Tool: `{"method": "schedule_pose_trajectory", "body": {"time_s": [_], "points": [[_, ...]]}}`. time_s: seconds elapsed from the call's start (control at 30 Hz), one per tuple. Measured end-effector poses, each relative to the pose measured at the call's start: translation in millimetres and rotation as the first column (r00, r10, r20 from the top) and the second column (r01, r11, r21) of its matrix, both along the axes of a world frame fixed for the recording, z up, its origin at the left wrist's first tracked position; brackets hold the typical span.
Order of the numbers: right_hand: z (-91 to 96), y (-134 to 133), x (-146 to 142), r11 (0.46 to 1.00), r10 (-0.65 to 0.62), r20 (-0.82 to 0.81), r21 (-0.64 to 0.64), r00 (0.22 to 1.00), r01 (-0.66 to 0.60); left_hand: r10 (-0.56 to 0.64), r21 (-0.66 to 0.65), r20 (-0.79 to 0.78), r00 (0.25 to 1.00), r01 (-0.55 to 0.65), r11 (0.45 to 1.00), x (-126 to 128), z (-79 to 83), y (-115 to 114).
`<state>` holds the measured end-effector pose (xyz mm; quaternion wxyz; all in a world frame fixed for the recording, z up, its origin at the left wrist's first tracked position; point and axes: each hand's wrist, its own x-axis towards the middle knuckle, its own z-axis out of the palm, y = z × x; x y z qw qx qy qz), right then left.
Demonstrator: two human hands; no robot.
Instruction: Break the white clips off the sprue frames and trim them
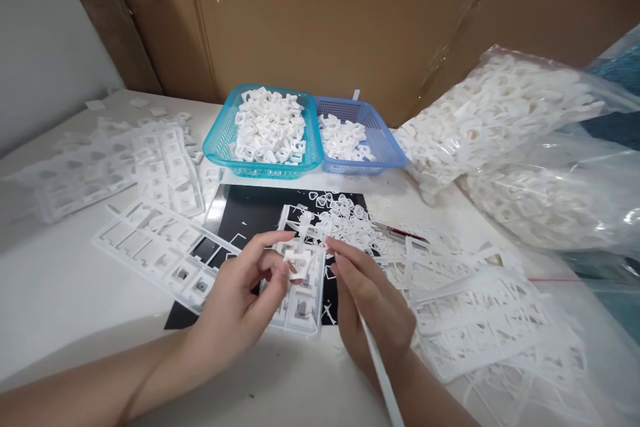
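Near the centre of the frame, a small white piece (299, 257) is pinched between thumb and fingers of the left hand (233, 300), above a white tray (317, 300); rightward, a slim white stick (379, 367) is gripped by the right hand (373, 310).

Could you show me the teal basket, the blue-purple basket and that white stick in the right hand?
Teal basket (219, 139): head view, on its left wall.
Blue-purple basket (379, 137): head view, on its bare inside, right of the pieces.
White stick (382, 373): head view, on its bare lower length.
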<state>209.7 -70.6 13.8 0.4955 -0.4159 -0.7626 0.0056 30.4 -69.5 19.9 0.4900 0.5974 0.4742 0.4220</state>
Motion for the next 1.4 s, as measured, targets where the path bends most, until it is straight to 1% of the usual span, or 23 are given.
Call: {"method": "schedule_pose_trajectory", "body": {"time_s": [0.07, 0.13, 0.23, 0.3, 0.37, 0.43, 0.5, 0.57, 0.67, 0.77, 0.83, 0.9, 1.0, 1.07, 1.17, 1.27, 1.33, 1.4], "points": [[1.1, 3, 0, 0.996, -0.093, -0.086, -0.004, 0.992, 0.093, 0.015, 0.013, -0.014, 1.000, -0.014, 1.000, 0, 1.0, 1], [2.5, 5, 1, 0.988, -0.152, -0.135, -0.010, 0.979, 0.152, 0.026, 0.010, -0.031, 0.999, -0.026, 1.000, 1, 2.0, 1], [6.8, 7, 5, 0.987, -0.161, -0.106, -0.038, 0.981, 0.158, 0.036, -0.020, -0.034, 0.999, -0.037, 0.999, 1, 2.4, 2], [10.0, 9, 8, 0.985, -0.172, -0.109, -0.041, 0.979, 0.168, 0.054, -0.049, 0.000, 0.999, -0.054, 0.997, 0, 1.4, 3], [12.2, 12, 11, 0.981, -0.192, -0.153, -0.017, 0.969, 0.191, 0.088, -0.108, 0.060, 0.994, -0.081, 0.991, 0, -0.4, 5], [13.1, 16, 12, 0.980, -0.199, -0.216, -0.020, 0.956, 0.200, 0.102, -0.209, 0.129, 0.986, -0.074, 0.975, 1, -2.0, 9], [13.1, 19, 11, 0.982, -0.180, -0.228, -0.098, 0.957, 0.162, 0.075, -0.295, 0.171, 0.982, -0.022, 0.955, 2, -2.7, 13], [12.6, 20, 11, 0.969, -0.153, -0.187, -0.219, 0.970, 0.110, 0.041, -0.337, 0.191, 0.981, 0.026, 0.941, 4, -2.3, 17], [12.0, 19, 13, 0.933, -0.149, -0.130, -0.347, 0.980, 0.096, 0.014, -0.336, 0.221, 0.975, 0.063, 0.940, 3, -0.6, 20], [13.3, 16, 15, 0.909, -0.141, -0.164, -0.413, 0.976, 0.062, -0.020, -0.339, 0.258, 0.966, 0.110, 0.934, 2, 0.3, 20], [15.5, 13, 14, 0.906, -0.109, -0.199, -0.423, 0.974, 0.015, -0.041, -0.352, 0.268, 0.963, 0.137, 0.926, 1, 0.0, 20], [18.3, 11, 12, 0.914, -0.079, -0.226, -0.405, 0.971, -0.019, -0.045, -0.366, 0.277, 0.960, 0.149, 0.919, 1, -0.7, 21], [21.8, 9, 9, 0.931, -0.078, -0.280, -0.363, 0.957, -0.030, 0.002, -0.406, 0.333, 0.943, 0.142, 0.903, 1, -1.5, 23], [23.0, 7, 8, 0.924, -0.085, -0.314, -0.381, 0.946, -0.044, 0.037, -0.455, 0.429, 0.903, 0.181, 0.872, 1, -1.7, 24], [24.1, 5, 6, 0.900, -0.048, -0.326, -0.423, 0.944, -0.100, 0.036, -0.479, 0.582, 0.813, 0.306, 0.823, 0, -2.0, 23], [26.7, 4, 5, 0.892, 0.056, -0.345, -0.404, 0.937, -0.203, -0.054, -0.405, 0.623, 0.780, 0.381, 0.831, 0, -3.3, 22], [29.9, 4, 5, 0.899, 0.131, -0.345, -0.355, 0.930, -0.258, -0.098, -0.362, 0.616, 0.782, 0.391, 0.846, -1, -4.0, 21], [33.2, 5, 5, 0.916, 0.189, -0.286, -0.294, 0.939, -0.274, -0.105, -0.343, 0.598, 0.795, 0.371, 0.863, -1, -3.7, 20]]}}
